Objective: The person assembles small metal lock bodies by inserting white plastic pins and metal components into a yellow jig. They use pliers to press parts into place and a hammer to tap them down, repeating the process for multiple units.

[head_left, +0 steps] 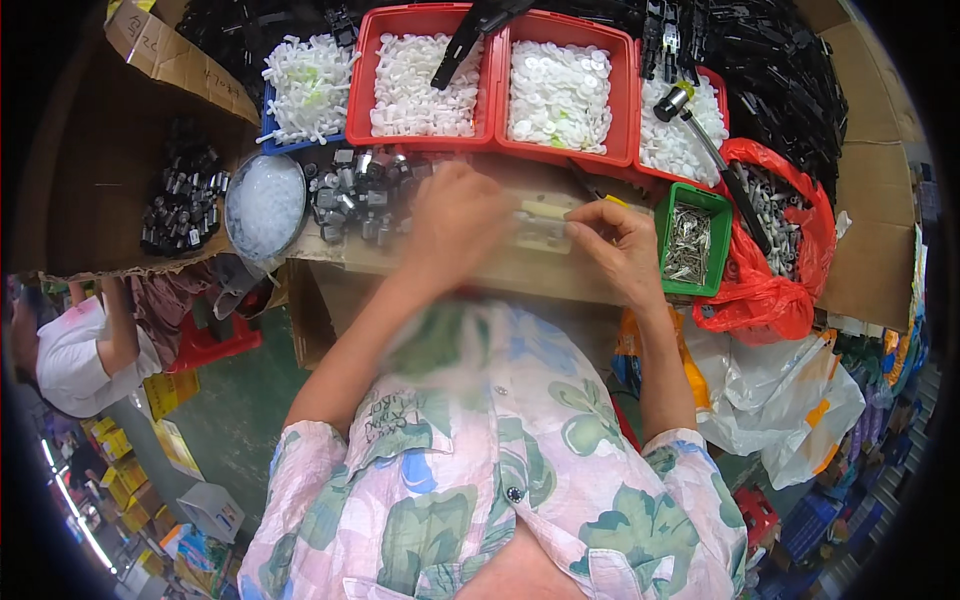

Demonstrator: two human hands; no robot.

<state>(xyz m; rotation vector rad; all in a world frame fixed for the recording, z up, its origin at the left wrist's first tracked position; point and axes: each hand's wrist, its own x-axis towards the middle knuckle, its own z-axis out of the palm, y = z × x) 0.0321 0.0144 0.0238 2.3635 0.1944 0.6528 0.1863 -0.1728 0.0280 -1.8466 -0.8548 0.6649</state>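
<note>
My left hand (462, 215) hovers over the cardboard work surface (390, 258), smeared by motion, so its fingers cannot be read. It is nearest to a heap of small black and silver parts (350, 190). My right hand (622, 240) has thumb and forefinger pinched together at the right end of a pale strip (543, 209) and a blurred translucent piece (540, 235). What lies between those fingertips is too small to make out.
Red bins (498, 90) of white plastic pieces line the back, with a hammer (718, 160) at their right. A green box (664, 245) of metal pins and a red bag (765, 300) stand right. At left are a clear bowl (265, 205) and a cardboard box (90, 200).
</note>
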